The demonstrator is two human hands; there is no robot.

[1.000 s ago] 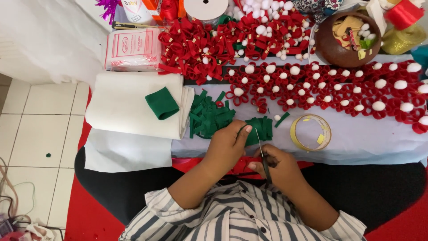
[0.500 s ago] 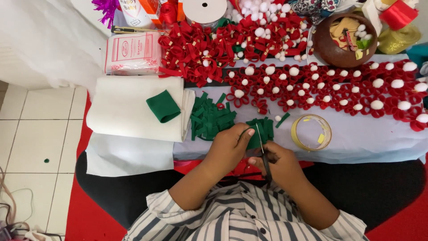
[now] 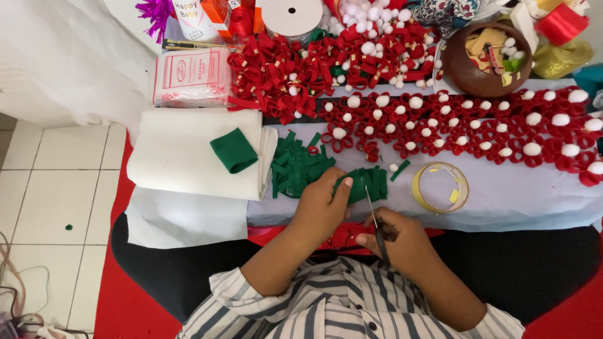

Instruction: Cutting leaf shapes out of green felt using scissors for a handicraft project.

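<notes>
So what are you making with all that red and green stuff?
A person in a striped shirt is cutting green felt. The left hand holds a green felt strip at the table edge, and the right hand works scissors against it. A pile of cut green pieces lies beside it, with rows of red ribbon flowers behind.

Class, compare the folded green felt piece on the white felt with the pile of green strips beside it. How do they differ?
The folded green felt piece is one broad, doubled-over piece; the pile of green strips is many narrow cut bits. The piece lies alone on the white felt; the strips lie heaped on the table covering. Both are the same dark green.
</notes>
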